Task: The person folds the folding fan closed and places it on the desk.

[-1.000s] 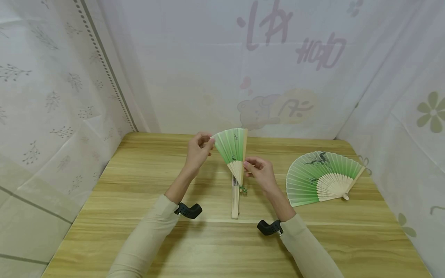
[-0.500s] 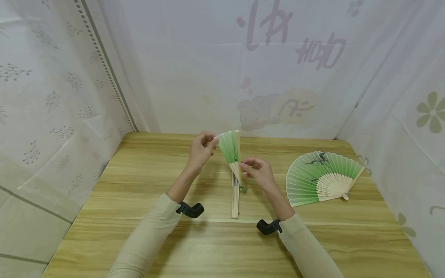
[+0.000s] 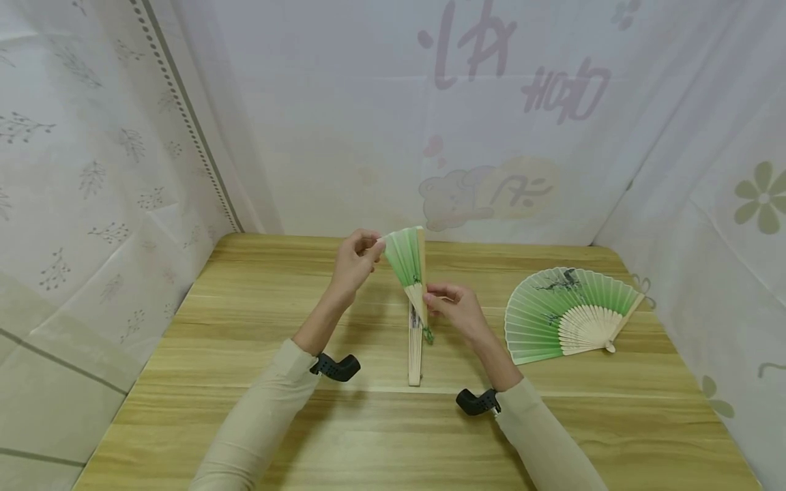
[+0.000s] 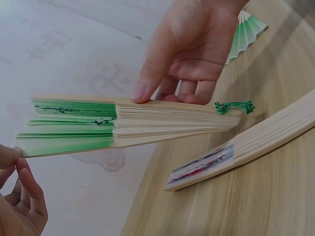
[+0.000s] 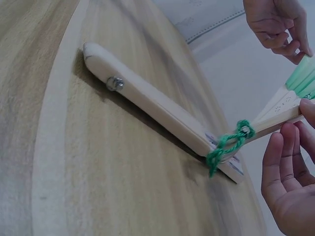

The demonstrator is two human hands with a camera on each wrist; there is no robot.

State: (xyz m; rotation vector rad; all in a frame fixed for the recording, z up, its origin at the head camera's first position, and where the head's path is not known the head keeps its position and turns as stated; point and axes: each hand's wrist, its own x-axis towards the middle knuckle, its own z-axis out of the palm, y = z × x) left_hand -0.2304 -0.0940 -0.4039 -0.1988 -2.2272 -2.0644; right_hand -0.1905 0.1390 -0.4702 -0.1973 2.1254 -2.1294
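Both hands hold a partly folded green folding fan (image 3: 402, 256) above the table. My left hand (image 3: 355, 262) pinches the upper left corner of its leaf between thumb and fingertips. With thumb and fingers, my right hand (image 3: 457, 308) grips the outer wooden guard stick on the other side. A knotted green cord (image 5: 230, 143) hangs from the fan's pivot end. Beneath it a second folding fan (image 3: 415, 361) lies folded on the table, partly hidden in the head view. The left wrist view shows dark and red print on that second fan's leaf (image 4: 204, 164).
A third fan (image 3: 571, 310), green with a dark branch print, lies spread on the right of the wooden table (image 3: 381, 443). Printed white cloth (image 3: 319, 123) hangs behind the table and at both sides.
The green fan in my hands has folded narrower, its right guard stick moving left toward my left hand. My right hand has shifted slightly down along the stick. The other fans stay put.
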